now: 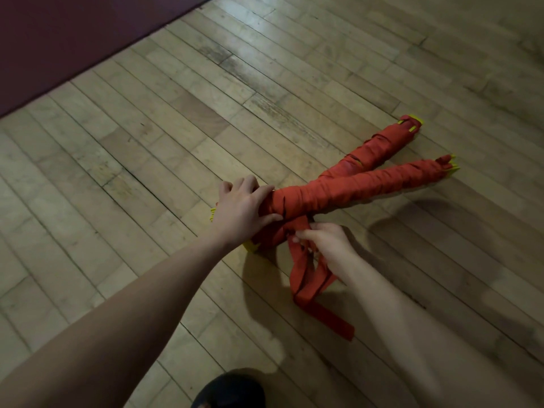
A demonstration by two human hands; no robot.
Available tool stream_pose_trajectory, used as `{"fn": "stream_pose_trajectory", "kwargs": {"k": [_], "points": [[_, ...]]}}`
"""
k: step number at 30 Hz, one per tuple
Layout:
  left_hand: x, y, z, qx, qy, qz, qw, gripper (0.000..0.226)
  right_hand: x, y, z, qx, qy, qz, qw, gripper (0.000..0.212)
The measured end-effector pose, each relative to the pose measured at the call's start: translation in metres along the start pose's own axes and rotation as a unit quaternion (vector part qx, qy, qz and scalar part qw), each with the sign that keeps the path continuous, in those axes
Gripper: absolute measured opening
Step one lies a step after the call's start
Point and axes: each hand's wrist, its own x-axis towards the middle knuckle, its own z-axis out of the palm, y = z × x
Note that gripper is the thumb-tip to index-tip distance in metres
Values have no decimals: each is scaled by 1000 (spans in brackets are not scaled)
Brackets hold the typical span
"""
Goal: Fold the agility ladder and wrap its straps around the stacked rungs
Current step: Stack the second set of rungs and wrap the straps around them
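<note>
Slack is the danger. Two bundles of yellow rungs, wound in red strap, lie crossed on the wood floor. The left hand rests on the crossing end with fingers spread nearly straight, pressing rather than gripping. Just beside it, on the near side of the bundles, the right hand pinches the loose strap tails, which trail toward the dark shoe. If that pinch slips, I judge the last turns would loosen; if the pressing hand lifts, the bundles could spread apart.
</note>
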Motion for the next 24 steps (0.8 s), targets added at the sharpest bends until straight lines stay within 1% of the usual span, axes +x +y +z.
{"fn": "stream_pose_trajectory", "kwargs": {"k": [3, 7, 8, 10, 15, 18, 21, 23, 24], "points": [[-1, 0, 2, 17, 8, 13, 1000, 61, -3, -4, -8, 25, -36, 16, 999, 11], [-1, 1, 2, 36, 6, 20, 999, 61, -7, -6, -18, 0, -62, -18, 998, 14], [-2, 2, 3, 39, 1, 21, 999, 61, -7, -6, -20, 12, -75, -23, 997, 13], [-2, 2, 4, 43, -10, 26, 999, 60, -9, -8, -21, 70, -113, -18, 991, 13], [-2, 2, 6, 54, -15, 44, 997, 57, -16, -10, -22, 218, -177, 41, 959, 15], [-2, 4, 5, 61, -12, 53, 997, 57, -22, -8, -22, 244, -215, 63, 944, 18], [0, 6, 2, 68, -36, 56, 995, 62, -25, -8, -21, 273, -230, 73, 931, 21], [1, 9, -1, 48, -49, 51, 996, 65, -27, -7, -23, 271, -238, 79, 929, 24], [0, 11, -2, 37, -48, 53, 997, 63, -27, -6, -25, 276, -244, 82, 926, 28]]}}
